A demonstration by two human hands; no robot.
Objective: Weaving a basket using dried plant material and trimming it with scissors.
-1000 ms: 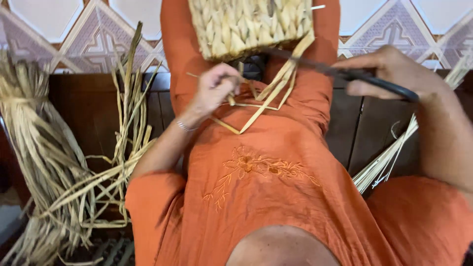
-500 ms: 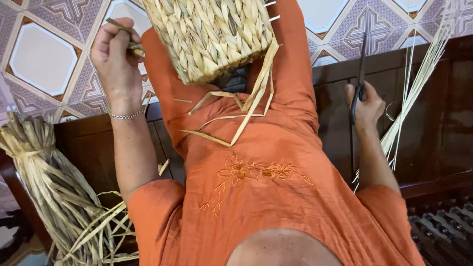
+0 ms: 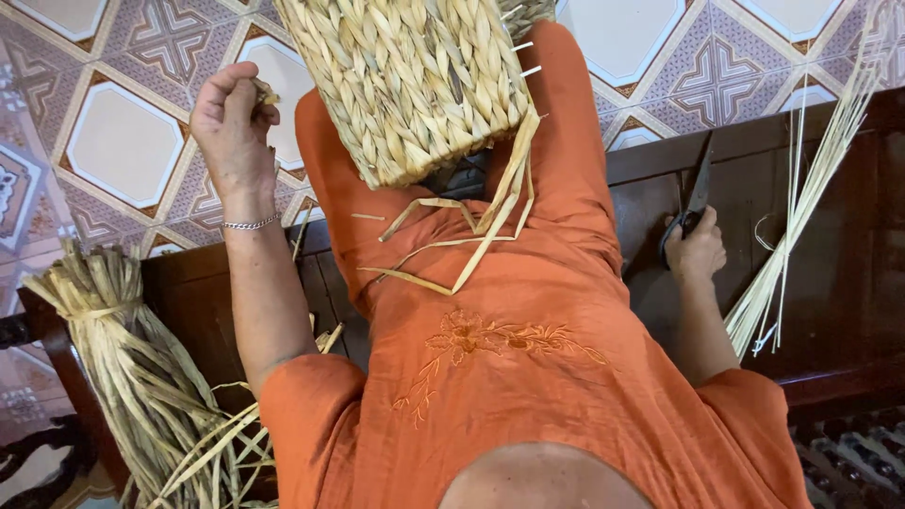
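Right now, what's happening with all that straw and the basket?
A person in an orange tunic is weaving a straw basket that rests on their lap. The left hand is raised beside it, pinching a short bit of straw. The right hand holds dark scissors down against the dark wooden bench. Loose strips hang from the basket's lower edge, and a tied straw bundle lies at the left.

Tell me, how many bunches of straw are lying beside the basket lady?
2. A thick tied bundle lies by her left arm; a thin bundle of stalks lies beside her right hand. More may be out of view.

Orange short-sleeved tunic (floral embroidery on the front), thin silver bracelet at the left wrist
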